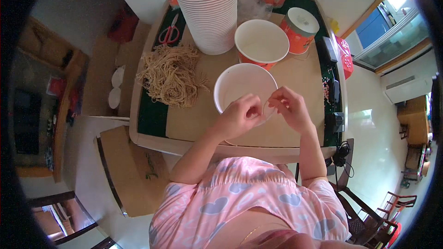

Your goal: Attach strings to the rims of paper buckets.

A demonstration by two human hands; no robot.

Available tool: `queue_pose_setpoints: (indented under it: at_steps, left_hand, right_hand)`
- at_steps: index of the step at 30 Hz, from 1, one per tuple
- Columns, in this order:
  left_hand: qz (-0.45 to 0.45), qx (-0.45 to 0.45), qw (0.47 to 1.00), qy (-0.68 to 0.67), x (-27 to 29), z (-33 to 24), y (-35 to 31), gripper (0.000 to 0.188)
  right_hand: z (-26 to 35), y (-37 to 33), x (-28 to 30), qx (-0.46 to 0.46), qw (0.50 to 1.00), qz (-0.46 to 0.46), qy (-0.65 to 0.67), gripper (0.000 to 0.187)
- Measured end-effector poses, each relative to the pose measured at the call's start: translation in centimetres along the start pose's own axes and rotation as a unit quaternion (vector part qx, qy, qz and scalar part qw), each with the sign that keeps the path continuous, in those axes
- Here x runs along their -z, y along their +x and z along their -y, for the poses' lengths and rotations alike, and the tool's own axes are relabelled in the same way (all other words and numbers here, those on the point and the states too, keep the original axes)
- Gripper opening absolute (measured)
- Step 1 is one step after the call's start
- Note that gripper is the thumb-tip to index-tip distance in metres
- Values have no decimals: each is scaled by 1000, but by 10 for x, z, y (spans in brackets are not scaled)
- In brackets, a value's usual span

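Observation:
My left hand (241, 116) and my right hand (290, 107) meet over the near rim of a white paper bucket (244, 83). Between them a thin tan string (265, 107) bends in a small curve, its ends pinched in the closed fingers of both hands. A bit of string also hangs at the table edge below my left wrist. Behind this bucket stands a second open paper bucket (261, 41), white inside with an orange outside. To the left of the buckets lies a heap of loose tan strings (173, 76). My fingers partly cover the near bucket's front side.
A tall stack of nested paper buckets (207, 18) rises at the back. An upside-down orange bucket (301, 25) stands at the right rear. Red-handled scissors (170, 32) lie behind the string heap. Small beads (326, 90) and dark boxes line the right edge; cardboard (131, 170) lies at lower left.

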State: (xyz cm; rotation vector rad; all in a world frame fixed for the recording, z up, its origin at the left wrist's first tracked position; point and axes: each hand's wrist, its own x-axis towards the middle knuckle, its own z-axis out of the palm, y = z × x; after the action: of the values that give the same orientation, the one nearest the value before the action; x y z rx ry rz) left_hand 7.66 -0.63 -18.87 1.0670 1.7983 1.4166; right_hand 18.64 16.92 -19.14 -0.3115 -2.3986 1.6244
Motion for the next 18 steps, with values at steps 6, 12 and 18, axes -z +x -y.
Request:
queue_pose_setpoints:
  at_steps: [6, 12, 18]
  left_hand:
    - [-15, -170, 964, 205, 0, 9, -4, 9]
    - [-13, -158, 928, 336, -9, 11, -2, 10]
    - [-9, -118, 975, 186, -8, 10, -2, 5]
  right_hand:
    - [2, -5, -4, 87, 992, -21, -90, 8]
    - [-1, -8, -12, 121, 985, -13, -119, 9]
    - [-4, -12, -11, 73, 994, -29, -82, 9]
